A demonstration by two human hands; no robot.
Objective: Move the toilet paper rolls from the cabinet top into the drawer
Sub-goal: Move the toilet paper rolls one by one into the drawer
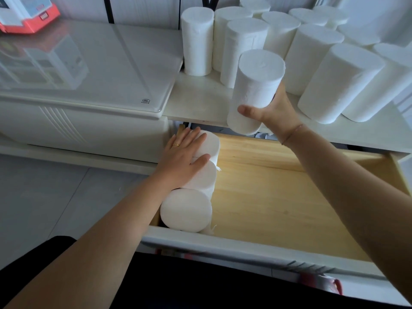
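Several white toilet paper rolls (312,54) stand upright on the white cabinet top (196,103). My right hand (270,110) grips one roll (254,90) from its right side and holds it upright above the cabinet's front edge. Below, the wooden drawer (278,192) is pulled out. Three rolls (187,211) stand in a row along its left wall. My left hand (182,159) lies flat, fingers spread, on top of the two farther rolls in that row.
A glass-topped white unit (89,70) sits to the left, with a red and white box (29,14) at its back corner. The drawer's white front rail (245,250) runs across near me. Grey floor tiles (44,192) lie at the lower left.
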